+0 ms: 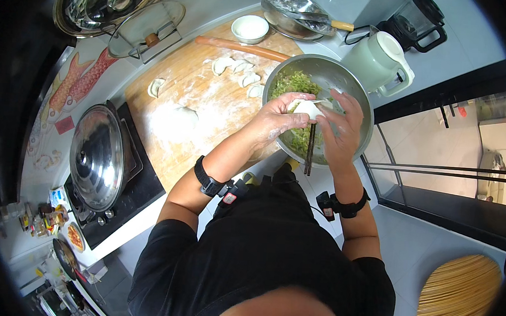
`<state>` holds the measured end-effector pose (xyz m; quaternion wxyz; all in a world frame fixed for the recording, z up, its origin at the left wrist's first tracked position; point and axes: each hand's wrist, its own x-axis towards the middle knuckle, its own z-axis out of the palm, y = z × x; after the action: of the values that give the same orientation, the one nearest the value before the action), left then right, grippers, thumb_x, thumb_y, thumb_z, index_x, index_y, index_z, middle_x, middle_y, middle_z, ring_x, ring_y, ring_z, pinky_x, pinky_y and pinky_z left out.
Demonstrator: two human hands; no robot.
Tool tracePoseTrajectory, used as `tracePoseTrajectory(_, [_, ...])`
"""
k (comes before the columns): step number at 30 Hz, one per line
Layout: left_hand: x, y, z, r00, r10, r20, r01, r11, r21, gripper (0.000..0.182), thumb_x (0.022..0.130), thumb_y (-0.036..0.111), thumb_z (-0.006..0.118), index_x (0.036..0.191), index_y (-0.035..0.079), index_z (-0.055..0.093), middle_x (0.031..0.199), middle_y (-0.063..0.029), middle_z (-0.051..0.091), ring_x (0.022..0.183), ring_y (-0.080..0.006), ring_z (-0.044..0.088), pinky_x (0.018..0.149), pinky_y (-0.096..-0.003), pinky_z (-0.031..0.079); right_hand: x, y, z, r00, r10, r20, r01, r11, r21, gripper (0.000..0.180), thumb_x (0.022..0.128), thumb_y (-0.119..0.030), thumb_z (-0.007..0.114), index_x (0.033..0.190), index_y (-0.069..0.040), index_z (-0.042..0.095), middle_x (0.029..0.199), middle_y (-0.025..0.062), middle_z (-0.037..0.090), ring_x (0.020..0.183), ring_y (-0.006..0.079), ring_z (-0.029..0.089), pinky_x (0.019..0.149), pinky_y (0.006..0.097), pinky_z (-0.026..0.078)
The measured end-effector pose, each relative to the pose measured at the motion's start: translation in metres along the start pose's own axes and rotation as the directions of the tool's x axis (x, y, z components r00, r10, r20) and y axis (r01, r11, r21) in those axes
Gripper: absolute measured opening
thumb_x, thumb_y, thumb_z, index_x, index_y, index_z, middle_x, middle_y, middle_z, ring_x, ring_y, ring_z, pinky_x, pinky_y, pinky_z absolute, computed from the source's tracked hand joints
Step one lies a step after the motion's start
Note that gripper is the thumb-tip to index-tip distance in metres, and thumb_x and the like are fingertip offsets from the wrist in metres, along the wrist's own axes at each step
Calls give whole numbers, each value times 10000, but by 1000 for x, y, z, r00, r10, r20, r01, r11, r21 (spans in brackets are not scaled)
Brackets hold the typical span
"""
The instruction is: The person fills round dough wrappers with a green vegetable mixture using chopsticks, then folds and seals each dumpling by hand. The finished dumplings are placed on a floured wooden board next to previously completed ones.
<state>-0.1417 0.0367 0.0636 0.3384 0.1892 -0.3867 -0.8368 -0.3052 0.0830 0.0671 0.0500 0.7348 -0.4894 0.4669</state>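
Note:
A white dumpling is pinched between my two hands over a large steel bowl. On its left edge are the fingers and thumb of my left hand. My right hand grips the other edge, its upper fingers spread. Below the hands, the bowl holds chopped green filling, partly covered by my fingers. Dark chopsticks reach over the bowl's near rim. Folded dumplings lie on the floured wooden board, with one dumpling apart at the left.
Behind the board's dumplings lies a rolling pin, near a small white bowl. A pale green kettle stands right of the steel bowl. On the left stove sits a lidded wok. A round woven tray is at lower right.

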Motion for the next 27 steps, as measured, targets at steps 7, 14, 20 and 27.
tracePoseTrajectory(7, [3,-6,1,998,14,57,-14,1000,-1,394,774,82,576,1140,33,439,980,-35,547,890,-104,528,770,-224,411,-4,-10,17,796,578,181,-476,414,776,435,679,-148,640,1060,1,494,1245,125,375,1146,242,345,954,350,261])
tracePoseTrajectory(14, [2,-7,0,997,-21,80,14,996,90,367,770,15,531,1125,32,440,987,-27,528,868,-86,521,788,-232,408,-1,-8,21,897,365,251,-427,561,710,284,758,-113,541,1022,-10,522,1180,129,455,1148,248,362,960,356,262])
tracePoseTrajectory(20, [-1,-1,5,998,-15,54,4,978,207,363,768,14,533,1120,30,449,959,-24,539,873,-88,515,797,-235,398,4,-5,18,978,155,137,-201,873,445,190,796,-90,480,961,-33,555,1104,142,519,1127,287,398,947,373,283])
tracePoseTrajectory(27, [0,7,11,997,-47,57,38,987,155,327,786,66,548,1102,24,476,969,-30,548,871,-112,529,786,-243,410,-1,-7,14,894,425,140,-411,657,632,244,869,-140,372,928,20,546,1101,184,515,1106,267,429,907,361,333])
